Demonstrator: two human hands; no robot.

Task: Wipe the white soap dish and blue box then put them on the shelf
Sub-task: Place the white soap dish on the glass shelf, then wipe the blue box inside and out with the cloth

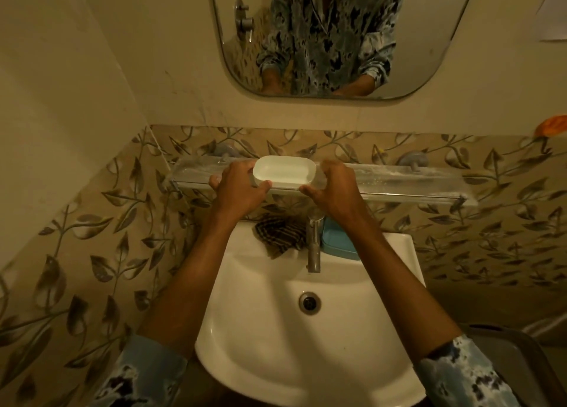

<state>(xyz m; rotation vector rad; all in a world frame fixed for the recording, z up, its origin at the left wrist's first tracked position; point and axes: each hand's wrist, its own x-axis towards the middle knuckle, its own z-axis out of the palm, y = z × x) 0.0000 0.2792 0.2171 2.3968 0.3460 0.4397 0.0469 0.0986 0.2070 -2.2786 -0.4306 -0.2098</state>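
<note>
On shelf (399,180), white soap dish (283,171), blue box (333,243) on sink (260,330)

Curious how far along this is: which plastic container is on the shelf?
The white soap dish, on the glass shelf with the left hand gripping its end. The blue box lies lower, on the sink rim beside the tap.

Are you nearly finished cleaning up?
About halfway. The white soap dish sits on the shelf, the left hand gripping its end, the right hand beside it. The blue box waits on the sink near the cloth, not shelved yet.
</note>
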